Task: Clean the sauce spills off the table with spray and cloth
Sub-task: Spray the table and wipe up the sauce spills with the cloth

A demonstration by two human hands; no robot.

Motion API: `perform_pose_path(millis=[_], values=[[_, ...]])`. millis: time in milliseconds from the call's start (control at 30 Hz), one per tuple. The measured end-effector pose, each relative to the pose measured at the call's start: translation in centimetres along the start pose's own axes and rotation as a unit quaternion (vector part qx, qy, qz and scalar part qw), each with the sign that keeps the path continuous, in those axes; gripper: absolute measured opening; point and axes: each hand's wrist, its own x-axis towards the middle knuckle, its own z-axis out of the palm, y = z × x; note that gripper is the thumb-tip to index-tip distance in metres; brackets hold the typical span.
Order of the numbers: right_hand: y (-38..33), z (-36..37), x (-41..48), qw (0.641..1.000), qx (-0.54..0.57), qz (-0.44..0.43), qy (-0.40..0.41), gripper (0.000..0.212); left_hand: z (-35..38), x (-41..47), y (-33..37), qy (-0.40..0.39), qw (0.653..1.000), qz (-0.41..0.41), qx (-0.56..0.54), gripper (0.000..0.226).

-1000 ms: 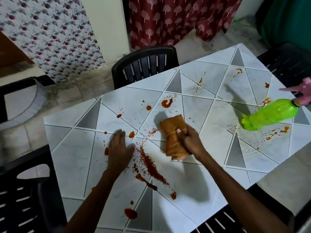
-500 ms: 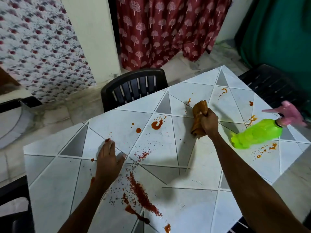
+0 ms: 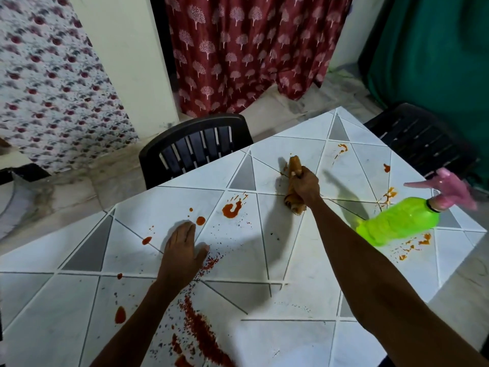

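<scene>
My right hand (image 3: 304, 185) grips a bunched orange cloth (image 3: 294, 168) and presses it on the white tiled table (image 3: 304, 255) near the far edge. My left hand (image 3: 182, 247) lies flat on the table, fingers together, holding nothing. Red sauce spills dot the surface: a curled blot (image 3: 232, 210) between the hands, a long smear (image 3: 201, 332) near the front, orange streaks (image 3: 342, 147) at the far corner. A green spray bottle (image 3: 397, 221) with a pink trigger head (image 3: 447, 185) stands tilted at the right side.
A black plastic chair (image 3: 195, 147) is pushed against the table's far side and another black chair (image 3: 420, 139) stands at the right corner. A red patterned curtain (image 3: 251, 49) and a green cloth (image 3: 434, 49) hang behind.
My right hand has carried the cloth from the table's middle, beside the smear, out to the far edge. My left hand has stayed flat in place.
</scene>
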Motion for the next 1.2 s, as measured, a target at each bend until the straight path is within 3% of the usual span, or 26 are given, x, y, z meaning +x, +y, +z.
perform_pose_path(millis=[167, 333, 467, 667, 767, 833, 900, 1067, 1200], values=[[-2.4, 2.8, -1.9, 0.996, -0.045, -0.028, -0.070, 0.032, 0.0, -0.3, 0.3, 0.005, 1.000, 0.006, -0.002, 0.092], [-3.0, 6.6, -11.6, 0.983, -0.073, -0.105, -0.135, 0.037, -0.2, -1.1, -0.8, 0.007, 1.000, 0.004, 0.006, 0.079], [-3.6, 9.6, -18.9, 0.948, -0.117, -0.210, -0.207, 0.043, -1.4, -2.4, -2.1, 0.007, 1.000, 0.006, 0.025, 0.069], [-3.4, 12.3, -25.9, 0.911, -0.106, -0.283, -0.280, 0.048, -2.7, -6.0, -5.4, -0.001, 0.999, -0.044, 0.018, 0.079], [-2.3, 12.3, -26.9, 0.917, -0.066, -0.251, -0.303, 0.047, -2.5, -7.8, -6.9, 0.010, 0.998, -0.058, 0.017, 0.081], [-2.6, 11.4, -27.0, 0.936, 0.065, -0.161, -0.305, 0.041, -2.6, -8.6, -7.6, 0.009, 0.998, -0.058, 0.016, 0.080], [-3.1, 10.2, -26.4, 0.948, 0.179, -0.071, -0.253, 0.025, -2.7, -9.2, -8.0, 0.015, 0.998, -0.065, 0.018, 0.075], [-5.1, 9.5, -22.6, 0.982, 0.155, -0.040, -0.098, 0.013, -3.1, -10.5, -8.8, 0.030, 0.996, -0.087, 0.006, 0.071], [-8.4, 12.3, -20.7, 0.986, 0.059, -0.045, -0.149, 0.022, -3.7, -11.5, -9.8, 0.043, 0.994, -0.105, 0.004, 0.066]])
